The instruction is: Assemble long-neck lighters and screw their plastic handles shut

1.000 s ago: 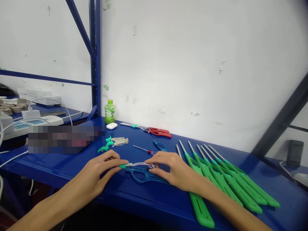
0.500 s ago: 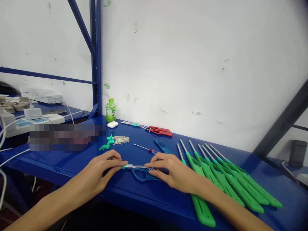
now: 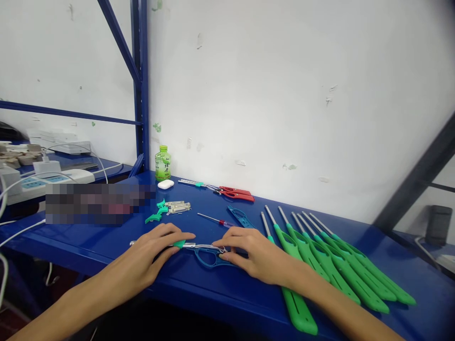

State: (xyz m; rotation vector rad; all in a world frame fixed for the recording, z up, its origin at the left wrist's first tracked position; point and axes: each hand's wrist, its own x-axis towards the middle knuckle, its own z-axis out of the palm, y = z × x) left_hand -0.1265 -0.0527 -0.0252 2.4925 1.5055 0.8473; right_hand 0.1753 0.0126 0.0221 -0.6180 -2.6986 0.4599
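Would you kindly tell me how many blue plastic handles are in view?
2: the nearer handle lies partly covered by the right hand; the farther handle lies beyond that hand, beside the screwdriver. More may be hidden.

The near shell point(image 3: 209, 266) is blue, the stick lighters point(image 3: 350, 278) green-handled, the rear handles point(image 3: 237, 193) red.

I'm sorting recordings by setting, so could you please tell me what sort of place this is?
Seemingly an assembly workbench: long green lighters lie near a screwdriver and loose teal-and-metal parts.
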